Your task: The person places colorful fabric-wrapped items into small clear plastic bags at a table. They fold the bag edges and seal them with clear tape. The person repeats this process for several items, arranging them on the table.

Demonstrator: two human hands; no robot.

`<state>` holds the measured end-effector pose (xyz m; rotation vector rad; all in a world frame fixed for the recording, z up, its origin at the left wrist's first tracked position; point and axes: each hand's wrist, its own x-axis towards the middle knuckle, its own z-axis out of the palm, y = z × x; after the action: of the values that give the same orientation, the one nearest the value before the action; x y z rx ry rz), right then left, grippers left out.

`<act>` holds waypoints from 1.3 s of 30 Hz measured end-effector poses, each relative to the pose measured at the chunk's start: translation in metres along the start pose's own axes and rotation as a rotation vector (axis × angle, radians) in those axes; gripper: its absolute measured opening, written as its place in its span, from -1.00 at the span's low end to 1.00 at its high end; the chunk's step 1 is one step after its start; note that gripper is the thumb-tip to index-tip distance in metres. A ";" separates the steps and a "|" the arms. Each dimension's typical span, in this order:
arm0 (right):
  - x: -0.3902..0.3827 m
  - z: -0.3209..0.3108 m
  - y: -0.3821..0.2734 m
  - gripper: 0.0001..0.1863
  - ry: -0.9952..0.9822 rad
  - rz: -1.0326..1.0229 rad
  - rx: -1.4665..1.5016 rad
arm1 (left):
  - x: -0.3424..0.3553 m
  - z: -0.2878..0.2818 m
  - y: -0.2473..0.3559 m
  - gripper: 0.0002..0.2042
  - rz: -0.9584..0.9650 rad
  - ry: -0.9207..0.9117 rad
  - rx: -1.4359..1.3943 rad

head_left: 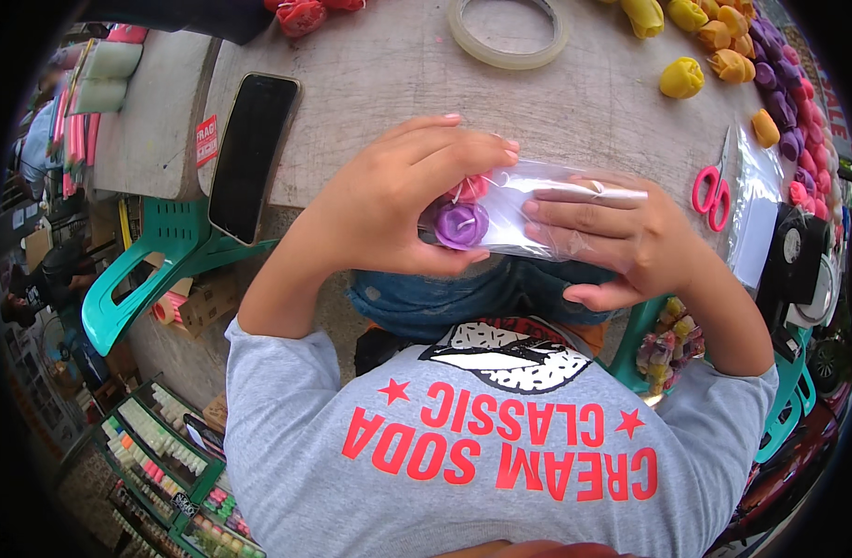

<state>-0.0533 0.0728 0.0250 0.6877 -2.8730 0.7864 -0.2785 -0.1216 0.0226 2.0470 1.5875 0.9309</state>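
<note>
Both hands are up over the table edge (pixel 370 200), working one small packet. The left hand (pixel 398 200) curls around a purple candle (pixel 461 224), thumb under it and fingers folded over the top, pushing it at the mouth of a clear bag (pixel 537 209). A pink candle (pixel 469 189) sits just behind the purple one, touching it, also under those fingers. The right hand (pixel 621 237) grips the bag from the other side, fingers laid flat along its top and thumb below, pinching the plastic tight. So the bag is held between the two hands, above the person's lap and just clear of the table.

On the table, a black phone (pixel 249 153) lies well left of the hands, overhanging the edge. A tape roll (pixel 509 33) rests at the far side. Yellow candles (pixel 681 76) and purple candles (pixel 779 102) run in rows to the far right, and pink scissors (pixel 714 191) lie just beside the right hand on a stack of clear bags (pixel 756 219). Below the table, a green chair (pixel 156 265) stands at left.
</note>
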 end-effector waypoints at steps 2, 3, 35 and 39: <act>-0.001 -0.001 -0.002 -0.36 -0.027 0.017 -0.038 | 0.001 0.003 -0.002 -0.27 0.013 0.007 -0.020; -0.002 -0.002 -0.002 -0.37 -0.041 0.026 -0.057 | 0.001 0.004 -0.002 -0.27 0.015 0.006 -0.021; 0.029 0.006 -0.005 -0.21 0.019 0.179 -0.190 | -0.005 0.005 0.005 -0.23 -0.070 0.223 -0.040; 0.022 0.008 0.005 -0.28 0.085 0.073 -0.137 | -0.018 0.001 0.001 -0.21 -0.136 0.194 0.082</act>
<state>-0.0753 0.0641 0.0202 0.5236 -2.8552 0.6043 -0.2801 -0.1393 0.0177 1.9218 1.8687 1.0570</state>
